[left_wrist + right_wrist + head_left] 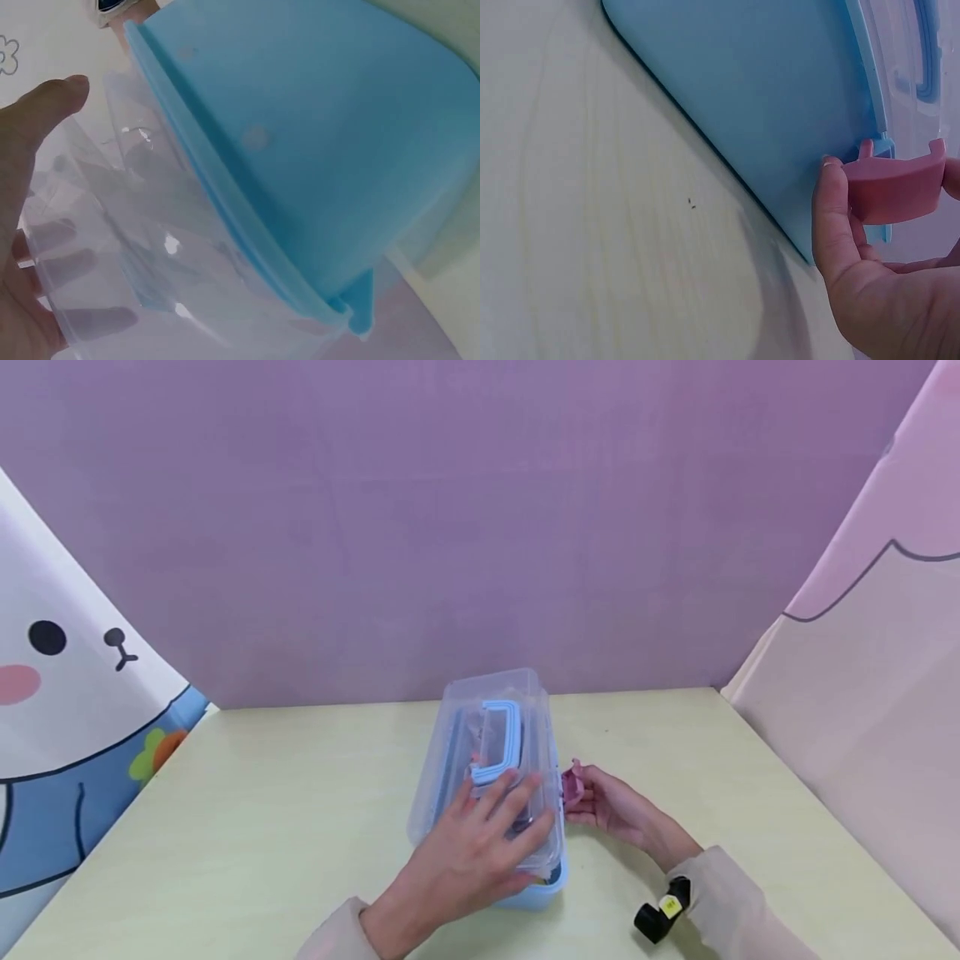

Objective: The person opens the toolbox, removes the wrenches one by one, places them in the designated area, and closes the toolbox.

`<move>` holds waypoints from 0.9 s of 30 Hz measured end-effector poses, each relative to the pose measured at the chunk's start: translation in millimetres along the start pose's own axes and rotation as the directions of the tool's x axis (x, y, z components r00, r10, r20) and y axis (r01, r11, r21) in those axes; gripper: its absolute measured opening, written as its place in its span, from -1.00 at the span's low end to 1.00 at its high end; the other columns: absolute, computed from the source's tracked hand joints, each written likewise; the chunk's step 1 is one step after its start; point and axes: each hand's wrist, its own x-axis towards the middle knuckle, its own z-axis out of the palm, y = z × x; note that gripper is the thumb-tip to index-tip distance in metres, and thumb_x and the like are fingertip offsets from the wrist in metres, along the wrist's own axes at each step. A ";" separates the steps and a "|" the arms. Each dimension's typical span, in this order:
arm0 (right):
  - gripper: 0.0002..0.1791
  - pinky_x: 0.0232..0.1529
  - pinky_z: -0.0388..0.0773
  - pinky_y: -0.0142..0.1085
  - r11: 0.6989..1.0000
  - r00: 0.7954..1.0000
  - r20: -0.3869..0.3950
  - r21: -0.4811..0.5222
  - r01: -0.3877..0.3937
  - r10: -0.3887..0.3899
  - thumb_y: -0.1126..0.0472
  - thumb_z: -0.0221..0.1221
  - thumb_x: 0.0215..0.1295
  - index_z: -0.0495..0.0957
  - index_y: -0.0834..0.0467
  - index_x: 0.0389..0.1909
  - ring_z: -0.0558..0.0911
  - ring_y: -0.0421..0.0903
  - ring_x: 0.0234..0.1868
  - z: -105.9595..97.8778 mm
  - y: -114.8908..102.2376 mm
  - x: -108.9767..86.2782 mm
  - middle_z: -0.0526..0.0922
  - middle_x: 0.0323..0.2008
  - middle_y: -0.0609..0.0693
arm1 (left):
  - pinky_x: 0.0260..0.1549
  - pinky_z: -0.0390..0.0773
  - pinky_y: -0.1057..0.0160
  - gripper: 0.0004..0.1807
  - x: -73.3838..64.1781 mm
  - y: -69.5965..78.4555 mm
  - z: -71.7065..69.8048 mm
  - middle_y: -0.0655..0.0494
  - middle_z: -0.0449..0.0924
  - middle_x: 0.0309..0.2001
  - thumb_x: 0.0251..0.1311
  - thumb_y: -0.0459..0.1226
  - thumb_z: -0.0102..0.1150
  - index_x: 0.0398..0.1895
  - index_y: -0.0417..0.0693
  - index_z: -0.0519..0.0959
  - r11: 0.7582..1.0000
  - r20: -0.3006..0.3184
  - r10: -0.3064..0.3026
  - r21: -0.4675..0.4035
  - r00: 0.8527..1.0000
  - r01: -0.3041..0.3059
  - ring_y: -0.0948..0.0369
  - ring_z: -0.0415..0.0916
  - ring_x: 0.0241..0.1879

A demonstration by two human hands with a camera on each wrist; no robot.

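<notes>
A storage box with a light blue base (528,897) and a clear lid (487,685) stands at the table's middle. The lid lies over the base, set off toward the left, with a blue handle (512,745) on top. My left hand (476,843) rests on the lid's near part, fingers spread; in the left wrist view its fingers show through the clear plastic, the thumb (49,109) held apart. On the box's right side, my right hand (618,806) pinches a pink latch (896,187) between thumb and fingers, beside the base's rim. The box's contents are mostly hidden.
The box stands on a pale table (300,793). A purple backdrop (450,527) rises behind its far edge, with printed cloth (75,718) on the left and a pink and cream cloth (885,693) on the right. A black device (660,914) is worn on the right wrist.
</notes>
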 end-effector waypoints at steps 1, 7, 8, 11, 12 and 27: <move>-0.67 -0.08 0.66 -0.36 1.000 1.000 -0.004 -0.003 -0.003 0.003 0.04 -0.22 0.52 0.48 0.09 -0.20 0.64 -0.20 -0.29 -0.3 0.2 0.0 0.65 -0.35 -0.09 | 0.10 0.47 -0.25 -0.21 -0.5 -0.5 -1.0 -0.03 0.38 0.28 -0.15 0.28 0.35 0.15 0.14 0.43 1.000 -0.001 -0.010 -0.013 1.000 0.010 0.00 0.38 0.24; -0.68 -0.06 0.66 -0.33 1.000 1.000 -0.018 -0.005 -0.014 0.014 0.02 -0.19 0.51 0.49 0.07 -0.22 0.65 -0.19 -0.27 -2.6 1.1 0.9 0.66 -0.33 -0.10 | 0.01 0.55 -0.21 -0.27 -1.8 -5.2 -4.8 -0.06 0.39 0.27 -0.12 0.22 0.37 0.12 0.12 0.45 0.995 -0.029 -0.061 -0.080 0.998 0.059 -0.02 0.41 0.21; -0.68 -0.06 0.66 -0.34 1.000 1.000 -0.016 -0.005 -0.012 0.012 0.03 -0.19 0.51 0.49 0.07 -0.24 0.65 -0.19 -0.26 -2.8 1.4 1.2 0.67 -0.33 -0.10 | 0.00 0.56 -0.21 -0.28 -1.9 -5.8 -5.0 -0.06 0.40 0.27 -0.11 0.21 0.37 0.11 0.11 0.46 0.994 -0.037 -0.067 -0.087 0.997 0.063 -0.02 0.41 0.21; -0.69 -0.07 0.66 -0.35 1.000 1.000 -0.011 -0.006 -0.010 0.010 0.07 -0.20 0.51 0.47 0.05 -0.33 0.66 -0.19 -0.25 -3.5 2.3 1.8 0.68 -0.33 -0.11 | -0.06 0.60 -0.19 -0.28 -2.6 -7.2 -5.8 -0.07 0.40 0.26 -0.11 0.20 0.37 0.11 0.08 0.47 0.992 -0.063 -0.080 -0.099 0.995 0.073 -0.02 0.43 0.19; -0.68 -0.07 0.66 -0.35 1.000 1.000 -0.008 -0.007 -0.009 0.009 0.08 -0.20 0.50 0.47 0.05 -0.35 0.66 -0.19 -0.25 -3.7 2.4 1.8 0.68 -0.33 -0.11 | -0.08 0.61 -0.18 -0.28 -3.0 -7.6 -6.0 -0.07 0.41 0.26 -0.11 0.20 0.37 0.11 0.08 0.47 0.992 -0.072 -0.083 -0.098 0.994 0.076 -0.02 0.43 0.19; -0.65 -0.08 0.66 -0.35 1.000 1.000 -0.001 -0.005 -0.013 0.013 0.07 -0.19 0.51 0.45 0.03 -0.46 0.66 -0.19 -0.25 -4.4 3.1 5.0 0.68 -0.34 -0.11 | -0.13 0.64 -0.16 -0.23 -10.4 -12.6 -8.6 -0.11 0.40 0.26 -0.20 0.16 0.46 0.09 0.02 0.48 0.979 -0.131 -0.152 -0.155 0.980 0.131 -0.03 0.45 0.18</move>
